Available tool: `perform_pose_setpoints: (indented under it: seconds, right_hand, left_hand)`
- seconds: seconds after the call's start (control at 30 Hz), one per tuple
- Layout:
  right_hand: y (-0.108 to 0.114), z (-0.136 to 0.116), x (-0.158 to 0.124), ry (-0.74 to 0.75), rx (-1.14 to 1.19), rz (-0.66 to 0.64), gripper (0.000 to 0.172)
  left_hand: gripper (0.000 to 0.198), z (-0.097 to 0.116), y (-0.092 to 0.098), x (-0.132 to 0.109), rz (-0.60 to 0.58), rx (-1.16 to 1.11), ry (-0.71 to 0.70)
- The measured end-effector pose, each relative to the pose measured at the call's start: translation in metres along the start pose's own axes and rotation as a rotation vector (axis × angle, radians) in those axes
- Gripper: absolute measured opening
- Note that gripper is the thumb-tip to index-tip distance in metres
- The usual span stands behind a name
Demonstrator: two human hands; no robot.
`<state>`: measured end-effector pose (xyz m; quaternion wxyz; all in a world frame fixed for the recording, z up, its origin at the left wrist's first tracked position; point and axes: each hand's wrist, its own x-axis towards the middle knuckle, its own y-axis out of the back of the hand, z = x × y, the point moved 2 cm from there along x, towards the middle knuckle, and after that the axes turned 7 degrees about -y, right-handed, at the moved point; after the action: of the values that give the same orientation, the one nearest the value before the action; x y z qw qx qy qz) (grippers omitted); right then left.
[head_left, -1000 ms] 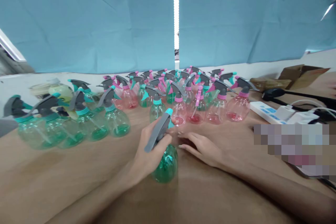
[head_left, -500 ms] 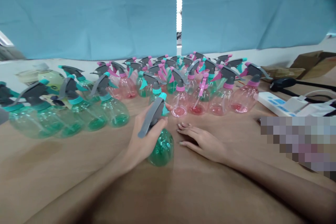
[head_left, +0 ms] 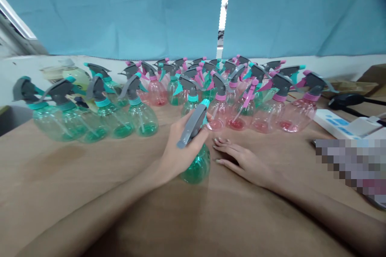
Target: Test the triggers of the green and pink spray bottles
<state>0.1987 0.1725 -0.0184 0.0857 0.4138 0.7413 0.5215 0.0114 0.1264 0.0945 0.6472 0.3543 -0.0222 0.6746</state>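
My left hand [head_left: 182, 144] is wrapped round the neck of a green spray bottle [head_left: 197, 168] with a grey and turquoise trigger head. The bottle stands at the middle of the table, its nozzle pointing away from me; the trigger is mostly hidden by my fingers. To its right, my right hand [head_left: 241, 160] lies palm down on the table, fingers stretched out, holding nothing. Just beyond my hands stands a pink spray bottle [head_left: 217, 114]. On the left is a row of green spray bottles [head_left: 144, 118] with turquoise collars.
More pink and green bottles crowd toward the wall, among them a pink one [head_left: 298, 114] at the right end. A white power strip [head_left: 333, 122] with plugs, black cables and a cardboard box [head_left: 374, 78] sit at the right. A blue cloth [head_left: 135, 12] hangs behind.
The view has turned a little to the left, so everything appears shifted right. My left hand keeps its hold on the green bottle, and my right hand still rests flat.
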Motion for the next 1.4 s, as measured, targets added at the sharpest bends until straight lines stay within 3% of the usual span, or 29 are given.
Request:
perform_pose_setpoints:
  seconds: [0.43, 0.83, 1.07, 1.4]
  right_hand:
    - [0.001, 0.001, 0.001, -0.003, 0.014, -0.022, 0.046]
    - [0.000, 0.003, -0.001, 0.014, 0.003, -0.018, 0.045]
    - [0.002, 0.001, 0.000, 0.014, -0.024, -0.032, 0.045]
    - [0.003, 0.001, 0.000, 0.016, -0.016, -0.035, 0.047]
  left_hand:
    - [0.019, -0.004, 0.002, 0.000, 0.025, 0.020, -0.008]
    - [0.010, 0.003, 0.004, 0.003, 0.022, 0.062, -0.042]
    - [0.025, -0.006, 0.002, 0.001, 0.010, -0.039, -0.025]
    - [0.027, -0.011, 0.001, 0.000, -0.001, -0.087, -0.040]
